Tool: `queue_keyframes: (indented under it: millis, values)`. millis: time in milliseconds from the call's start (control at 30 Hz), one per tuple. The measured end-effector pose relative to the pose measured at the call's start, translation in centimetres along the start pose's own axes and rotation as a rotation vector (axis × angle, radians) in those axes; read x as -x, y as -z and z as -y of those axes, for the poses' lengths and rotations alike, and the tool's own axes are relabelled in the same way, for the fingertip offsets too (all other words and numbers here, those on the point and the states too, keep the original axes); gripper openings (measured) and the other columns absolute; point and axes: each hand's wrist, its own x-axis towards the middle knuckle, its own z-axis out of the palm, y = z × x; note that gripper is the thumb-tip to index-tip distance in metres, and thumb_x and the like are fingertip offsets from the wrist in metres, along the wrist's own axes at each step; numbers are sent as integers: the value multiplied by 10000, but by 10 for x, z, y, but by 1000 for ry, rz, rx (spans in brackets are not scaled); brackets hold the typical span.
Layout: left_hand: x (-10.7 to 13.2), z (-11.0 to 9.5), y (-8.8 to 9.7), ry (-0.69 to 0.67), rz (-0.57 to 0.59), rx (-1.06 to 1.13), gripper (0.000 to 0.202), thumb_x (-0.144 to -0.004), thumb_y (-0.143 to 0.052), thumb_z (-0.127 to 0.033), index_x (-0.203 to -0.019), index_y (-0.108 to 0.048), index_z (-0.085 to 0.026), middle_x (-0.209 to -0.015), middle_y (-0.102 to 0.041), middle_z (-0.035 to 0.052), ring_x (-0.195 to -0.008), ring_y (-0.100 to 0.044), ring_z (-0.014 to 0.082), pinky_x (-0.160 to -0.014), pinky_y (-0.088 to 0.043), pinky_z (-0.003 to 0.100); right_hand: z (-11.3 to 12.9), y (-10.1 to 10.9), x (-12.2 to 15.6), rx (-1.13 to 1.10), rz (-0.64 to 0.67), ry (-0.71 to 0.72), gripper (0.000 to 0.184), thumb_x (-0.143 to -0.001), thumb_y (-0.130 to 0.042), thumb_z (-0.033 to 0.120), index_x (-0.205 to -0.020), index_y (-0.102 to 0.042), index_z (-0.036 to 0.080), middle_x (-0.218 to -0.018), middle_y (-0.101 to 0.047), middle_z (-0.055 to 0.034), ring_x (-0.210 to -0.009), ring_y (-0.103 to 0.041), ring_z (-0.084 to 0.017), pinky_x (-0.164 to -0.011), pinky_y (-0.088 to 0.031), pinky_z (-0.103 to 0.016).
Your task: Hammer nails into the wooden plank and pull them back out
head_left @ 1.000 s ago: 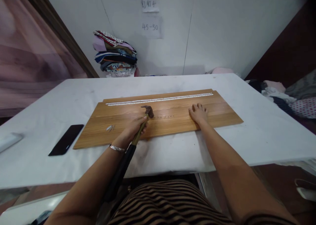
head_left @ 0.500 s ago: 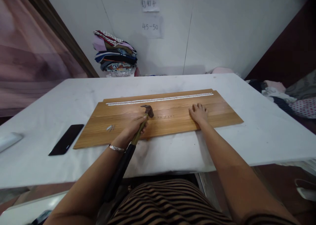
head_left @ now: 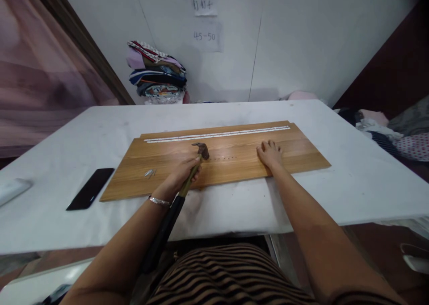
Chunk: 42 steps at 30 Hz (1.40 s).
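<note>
A claw hammer [head_left: 202, 150] with a rusty head is in my left hand [head_left: 185, 172], whose fingers wrap round the handle close to the head. Its long black grip slants back under my forearm. The head is over the middle of a wooden board [head_left: 124, 175], at the left end of a row of small nail heads [head_left: 228, 158]. My right hand [head_left: 270, 155] rests on the board right of that row, fingers spread and holding nothing. Several loose nails [head_left: 150, 173] lie on the board left of my left hand. Two white measuring strips [head_left: 217, 134] run along its far side.
A black phone [head_left: 91, 189] lies on the white-covered table [head_left: 228, 209], left of the board. Folded clothes [head_left: 157, 75] are stacked at the back by the wall. More cloth [head_left: 378, 126] lies beyond the right edge, and a white roll-like object [head_left: 15, 191] is far left.
</note>
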Motion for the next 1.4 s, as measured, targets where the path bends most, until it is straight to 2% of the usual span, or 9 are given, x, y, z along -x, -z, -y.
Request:
queue_keyframes:
  millis: [167, 533, 833, 1400]
  values:
    - [1, -1, -2, 5, -32, -13, 282, -850, -717, -407, -876, -582, -160, -628, -585, -11, -396, -481, 78, -352, -279, 184, 0, 0, 0, -1, 1, 8, 538, -1039, -335, 461, -1413, -609, 187, -1587, -478, -185, -1465, -365, -339, -1175, -252, -564]
    - [1, 0, 0, -2, -18, -26, 306, -846, -722, -426, -911, -589, -158, -640, -584, -12, -412, -482, 78, -363, -288, 187, 0, 1, 1, -7, -9, 15, 514, -1034, -343, 446, -1373, -626, 183, -1554, -504, -185, -1444, -380, -336, -1161, -260, -555]
    - [-1, 0, -2, 9, -31, -32, 296, -852, -702, -427, -894, -583, -160, -611, -578, -23, -392, -467, 75, -348, -286, 183, 1, 2, 2, -10, 12, -2, 542, -1036, -336, 445, -1428, -594, 174, -1601, -464, -181, -1472, -361, -330, -1184, -243, -563]
    - [-1, -1, -3, -1, -42, -19, 328, -839, -712, -456, -904, -586, -161, -613, -583, -19, -407, -482, 82, -370, -321, 189, 1, 2, 1, 16, 17, -7, 539, -1042, -318, 453, -1417, -603, 191, -1594, -473, -171, -1469, -364, -327, -1174, -265, -553]
